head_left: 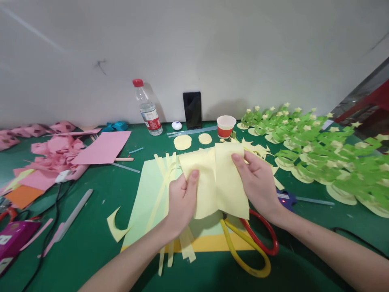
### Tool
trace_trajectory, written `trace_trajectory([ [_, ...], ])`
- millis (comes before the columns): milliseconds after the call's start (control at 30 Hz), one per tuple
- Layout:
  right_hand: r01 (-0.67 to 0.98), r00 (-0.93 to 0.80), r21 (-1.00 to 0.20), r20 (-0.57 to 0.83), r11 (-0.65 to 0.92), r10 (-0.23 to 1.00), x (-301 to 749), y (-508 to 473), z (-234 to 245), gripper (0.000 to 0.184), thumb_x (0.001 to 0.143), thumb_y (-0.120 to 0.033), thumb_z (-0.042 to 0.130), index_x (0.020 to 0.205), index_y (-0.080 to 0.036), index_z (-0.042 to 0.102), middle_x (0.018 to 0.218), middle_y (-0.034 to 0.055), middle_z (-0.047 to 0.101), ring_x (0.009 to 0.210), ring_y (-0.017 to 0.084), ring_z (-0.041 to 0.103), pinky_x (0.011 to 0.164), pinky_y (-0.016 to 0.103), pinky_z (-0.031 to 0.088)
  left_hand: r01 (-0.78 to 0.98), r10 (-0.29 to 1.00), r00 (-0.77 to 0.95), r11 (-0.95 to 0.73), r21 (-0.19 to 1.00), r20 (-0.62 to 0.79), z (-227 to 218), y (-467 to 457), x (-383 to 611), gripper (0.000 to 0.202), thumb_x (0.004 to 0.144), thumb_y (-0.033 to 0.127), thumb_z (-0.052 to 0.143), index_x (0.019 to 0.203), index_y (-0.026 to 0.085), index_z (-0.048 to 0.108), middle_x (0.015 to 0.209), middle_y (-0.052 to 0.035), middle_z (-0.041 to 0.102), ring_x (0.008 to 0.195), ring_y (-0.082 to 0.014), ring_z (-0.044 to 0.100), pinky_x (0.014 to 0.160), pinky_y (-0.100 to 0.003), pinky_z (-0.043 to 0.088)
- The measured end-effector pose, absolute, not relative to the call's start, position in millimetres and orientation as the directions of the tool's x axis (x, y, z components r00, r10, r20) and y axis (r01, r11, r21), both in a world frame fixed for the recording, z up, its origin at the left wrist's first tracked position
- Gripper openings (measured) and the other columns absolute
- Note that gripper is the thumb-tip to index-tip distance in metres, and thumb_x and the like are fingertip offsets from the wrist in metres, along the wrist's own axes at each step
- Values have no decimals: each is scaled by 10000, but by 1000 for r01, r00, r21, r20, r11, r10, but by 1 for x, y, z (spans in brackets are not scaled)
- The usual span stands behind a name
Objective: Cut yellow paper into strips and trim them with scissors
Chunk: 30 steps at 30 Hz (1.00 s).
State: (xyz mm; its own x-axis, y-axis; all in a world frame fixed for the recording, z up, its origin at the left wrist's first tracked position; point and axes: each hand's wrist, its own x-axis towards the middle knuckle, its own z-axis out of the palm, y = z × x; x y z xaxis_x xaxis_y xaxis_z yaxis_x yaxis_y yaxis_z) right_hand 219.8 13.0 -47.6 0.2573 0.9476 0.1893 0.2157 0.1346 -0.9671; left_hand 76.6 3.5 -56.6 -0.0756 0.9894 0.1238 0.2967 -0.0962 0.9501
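Note:
A pale yellow sheet of paper [209, 178], creased near its middle, is held up over the table between both hands. My left hand [182, 198] pinches its left part, thumb on the near face. At the right part, my right hand [258, 182] grips it with the thumb on top and fingers curled behind. Scissors [261, 259] with one yellow and one red handle lie just below the paper, their blades hidden. Under the hands rest light green sheets [146, 186] with thin pale yellow strips [162, 170] across them.
Paper trees [304, 142] crowd the right side, near a blue glue gun [287, 198]. At the back stand a water bottle [148, 111], a phone [192, 110] and a paper cup [225, 126]. Pink paper [103, 148] and a black cable [54, 219] lie left.

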Motion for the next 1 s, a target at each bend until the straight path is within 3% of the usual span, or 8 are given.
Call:
trace_trajectory([
  [200, 169, 210, -976, 171, 137, 963, 220, 10, -37, 344, 790, -482, 434, 581, -211, 404, 480, -49, 361, 413, 88, 344, 361, 212, 286, 302, 975, -170, -89, 949, 145, -50, 8, 70, 424, 828, 469, 405, 511, 211, 294, 427, 59, 326, 359, -77, 304, 312, -206, 228],
  [367, 169, 80, -980, 123, 108, 989, 218, 4, -32, 300, 709, -389, 582, 539, -186, 441, 486, -49, 370, 427, 69, 352, 367, 198, 289, 304, 967, -206, -86, 949, 153, -47, 12, 66, 371, 812, 454, 441, 548, 207, 359, 426, 64, 370, 359, -82, 369, 325, -195, 284],
  [433, 163, 92, -981, 119, 103, 989, 218, 4, -33, 270, 728, -369, 568, 562, -186, 457, 483, -48, 410, 410, 68, 382, 351, 192, 304, 284, 969, -184, -109, 953, 166, -46, 11, 68, 294, 784, 443, 490, 631, 195, 447, 513, 40, 492, 453, -103, 485, 393, -192, 371],
  [500, 146, 120, -984, 119, 101, 986, 219, 5, -35, 216, 774, -386, 506, 663, -201, 487, 475, -49, 457, 376, 85, 434, 325, 200, 342, 220, 983, -106, -127, 967, 153, -47, 10, 71, 244, 748, 422, 550, 777, 182, 515, 727, -13, 622, 643, -139, 586, 516, -207, 449],
  [600, 133, 171, -985, 135, 112, 976, 220, 6, -37, 206, 802, -424, 462, 753, -225, 483, 406, -70, 446, 288, 96, 414, 268, 213, 329, 125, 995, 61, -88, 988, 81, -49, 4, 76, 268, 754, 394, 557, 906, 174, 546, 903, -53, 652, 805, -173, 610, 635, -238, 480],
  [667, 142, 206, -981, 158, 130, 966, 220, 7, -38, 200, 801, -423, 474, 745, -231, 480, 371, -80, 417, 252, 82, 351, 242, 210, 268, 146, 986, 169, -37, 989, 12, -49, 1, 79, 241, 794, 392, 499, 777, 166, 581, 738, -36, 653, 690, -161, 612, 617, -248, 476],
  [800, 161, 256, -974, 199, 161, 946, 221, 7, -38, 170, 806, -384, 492, 729, -233, 483, 386, -74, 429, 267, 73, 325, 248, 213, 237, 243, 953, 294, -5, 970, -69, -44, -6, 80, 468, 844, 398, 385, 444, 184, 501, 456, -9, 537, 478, -127, 540, 539, -245, 449],
  [1000, -1, 336, -992, 121, 129, 934, 233, 12, -29, 186, 794, -395, 525, 707, -232, 499, 413, -67, 403, 278, 57, 303, 250, 206, 223, 336, 978, 203, -114, 935, 46, -35, -1, 68, 489, 837, 400, 388, 420, 187, 531, 449, -11, 540, 487, -132, 522, 521, -238, 425],
])
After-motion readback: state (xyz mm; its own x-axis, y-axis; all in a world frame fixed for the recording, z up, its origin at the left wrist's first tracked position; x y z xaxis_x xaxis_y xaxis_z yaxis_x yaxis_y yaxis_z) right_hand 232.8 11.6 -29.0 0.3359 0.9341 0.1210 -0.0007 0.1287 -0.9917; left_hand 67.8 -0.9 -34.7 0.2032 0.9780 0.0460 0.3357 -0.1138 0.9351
